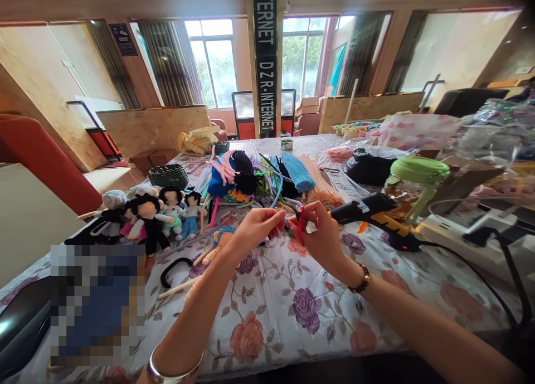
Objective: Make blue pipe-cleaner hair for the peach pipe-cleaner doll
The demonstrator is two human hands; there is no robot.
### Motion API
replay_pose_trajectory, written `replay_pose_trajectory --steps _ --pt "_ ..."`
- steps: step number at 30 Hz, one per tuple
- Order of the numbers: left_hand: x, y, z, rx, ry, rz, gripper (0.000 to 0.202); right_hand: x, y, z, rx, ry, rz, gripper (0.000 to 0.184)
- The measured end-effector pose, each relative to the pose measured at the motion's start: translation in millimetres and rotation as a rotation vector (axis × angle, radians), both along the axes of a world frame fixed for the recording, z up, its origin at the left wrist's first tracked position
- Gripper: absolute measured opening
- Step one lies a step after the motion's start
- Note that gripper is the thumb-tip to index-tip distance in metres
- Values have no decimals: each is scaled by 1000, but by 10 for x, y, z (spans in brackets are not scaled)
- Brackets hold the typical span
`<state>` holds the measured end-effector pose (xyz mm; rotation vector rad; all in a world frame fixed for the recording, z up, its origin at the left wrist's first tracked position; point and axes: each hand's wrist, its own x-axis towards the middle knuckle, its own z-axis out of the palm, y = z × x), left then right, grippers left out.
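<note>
My left hand [259, 226] is closed in a pinch on a light-blue pipe cleaner [278, 192], which rises behind the fingertips. A small blue end shows between my two hands. My right hand [321, 234] is closed around small scissors with red handles [301, 227], its fingertips close to the blue end; the blades are mostly hidden. Under my left forearm lies a partly covered doll with blue hair [224, 236]. Beside it are a curved black pipe cleaner [169, 270] and a cream stick-like piece [178, 289].
Several fuzzy dolls [146, 214] sit at the left by a dark green basket [168, 176]. Bundled pipe cleaners [298, 172] lie ahead. A glue gun [371, 211] with a lit red light and a green-lidded jar [418, 175] stand right, with cables [472, 267] trailing. Flowered cloth [284, 328] covers the table.
</note>
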<state>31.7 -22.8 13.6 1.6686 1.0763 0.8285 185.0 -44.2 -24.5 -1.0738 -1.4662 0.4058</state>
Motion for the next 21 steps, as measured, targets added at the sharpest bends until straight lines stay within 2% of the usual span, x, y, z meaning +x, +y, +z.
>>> replay_pose_trajectory --steps 6,13,16,21 --pt "-11 41 -97 -65 -103 -48 39 5 -33 -13 35 -107 -34 25" --pt "3 -3 -82 -109 -178 -48 42 2 -19 -49 -4 10 31 27" --pt "-17 -19 -76 -119 -188 -34 43 7 26 -68 -44 69 114 29" --pt "-35 -35 -68 -135 -197 -33 45 8 62 -54 -122 316 334 39"
